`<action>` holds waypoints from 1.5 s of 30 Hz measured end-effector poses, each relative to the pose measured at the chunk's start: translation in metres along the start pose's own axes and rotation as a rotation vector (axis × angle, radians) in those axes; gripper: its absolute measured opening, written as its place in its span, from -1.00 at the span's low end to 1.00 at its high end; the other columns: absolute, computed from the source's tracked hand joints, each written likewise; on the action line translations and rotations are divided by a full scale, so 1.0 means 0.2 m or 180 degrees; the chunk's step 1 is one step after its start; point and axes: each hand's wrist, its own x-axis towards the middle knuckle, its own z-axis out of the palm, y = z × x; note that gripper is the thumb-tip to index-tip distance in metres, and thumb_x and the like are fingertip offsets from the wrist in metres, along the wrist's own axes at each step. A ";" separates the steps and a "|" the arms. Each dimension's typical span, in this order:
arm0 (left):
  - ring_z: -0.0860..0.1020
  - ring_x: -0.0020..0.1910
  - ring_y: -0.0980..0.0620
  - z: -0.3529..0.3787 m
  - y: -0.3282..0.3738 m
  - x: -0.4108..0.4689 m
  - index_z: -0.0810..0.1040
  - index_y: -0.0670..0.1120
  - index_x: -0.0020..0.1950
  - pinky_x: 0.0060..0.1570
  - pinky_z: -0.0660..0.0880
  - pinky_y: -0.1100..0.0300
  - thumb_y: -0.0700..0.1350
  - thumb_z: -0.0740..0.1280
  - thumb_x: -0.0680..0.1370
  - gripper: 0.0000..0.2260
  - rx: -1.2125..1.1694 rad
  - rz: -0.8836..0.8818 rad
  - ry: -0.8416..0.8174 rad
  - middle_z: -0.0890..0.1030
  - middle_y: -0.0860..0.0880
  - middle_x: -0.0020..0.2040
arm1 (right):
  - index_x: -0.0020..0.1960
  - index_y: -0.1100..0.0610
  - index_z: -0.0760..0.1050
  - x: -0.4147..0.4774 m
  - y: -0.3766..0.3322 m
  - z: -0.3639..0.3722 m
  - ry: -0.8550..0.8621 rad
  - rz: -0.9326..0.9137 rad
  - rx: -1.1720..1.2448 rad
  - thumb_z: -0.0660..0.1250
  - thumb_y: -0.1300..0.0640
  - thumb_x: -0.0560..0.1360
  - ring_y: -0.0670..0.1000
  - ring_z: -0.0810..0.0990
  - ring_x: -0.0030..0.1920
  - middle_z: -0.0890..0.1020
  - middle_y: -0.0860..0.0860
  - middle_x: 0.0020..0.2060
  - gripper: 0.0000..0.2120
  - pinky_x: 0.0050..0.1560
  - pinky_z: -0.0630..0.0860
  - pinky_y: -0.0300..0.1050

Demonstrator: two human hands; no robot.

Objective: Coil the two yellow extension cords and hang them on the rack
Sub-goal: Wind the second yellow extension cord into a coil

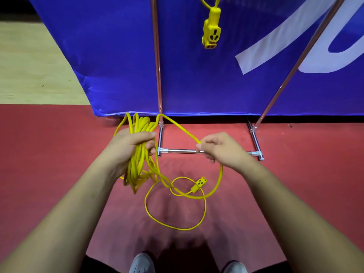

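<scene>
Left hand clenched round the yellow cord coils left of the rack base, right hand pinched that cord's free strand, its socket end lay on the near red floor, second yellow cord dangled far above, seemingly from the rack.

yellow extension cord, mostly bunched into loops held up off the floor, one strand running out to the right, loose loop and socket end flat on the red floor, second cord's socket dangling up top between chrome rack poles
</scene>
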 end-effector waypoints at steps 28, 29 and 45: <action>0.41 -0.40 -0.03 -0.02 -0.04 0.03 0.43 -0.17 -0.25 -0.37 0.44 0.23 -0.29 0.27 0.55 -0.83 0.0740 0.0218 0.0234 0.42 -0.13 -0.39 | 0.21 0.09 0.46 0.00 0.13 -0.06 -0.0135 0.0221 0.0147 0.04 0.56 0.39 0.06 0.59 -0.24 0.63 0.15 -0.07 -0.44 -0.25 0.52 -0.08; 0.41 -0.40 -0.03 -0.01 -0.04 0.03 0.42 -0.17 -0.24 -0.36 0.44 0.22 -0.29 0.26 0.55 -0.83 0.0676 0.0187 0.0210 0.42 -0.13 -0.38 | 0.25 0.05 0.44 0.00 0.12 -0.03 -0.0441 0.0155 -0.0094 0.13 0.51 0.43 0.04 0.57 -0.29 0.63 0.10 -0.12 -0.46 -0.25 0.48 -0.09; 0.49 -0.41 -0.05 -0.09 -0.05 0.05 0.49 -0.22 -0.11 -0.40 0.51 0.18 -0.28 0.26 0.54 -0.95 0.0493 -0.0345 0.0269 0.51 -0.17 -0.34 | -0.05 0.11 0.65 -0.04 -0.11 0.06 0.0167 -0.0988 0.1082 0.26 0.20 0.60 0.00 0.35 -0.35 0.43 0.04 -0.39 -0.81 -0.30 0.28 -0.15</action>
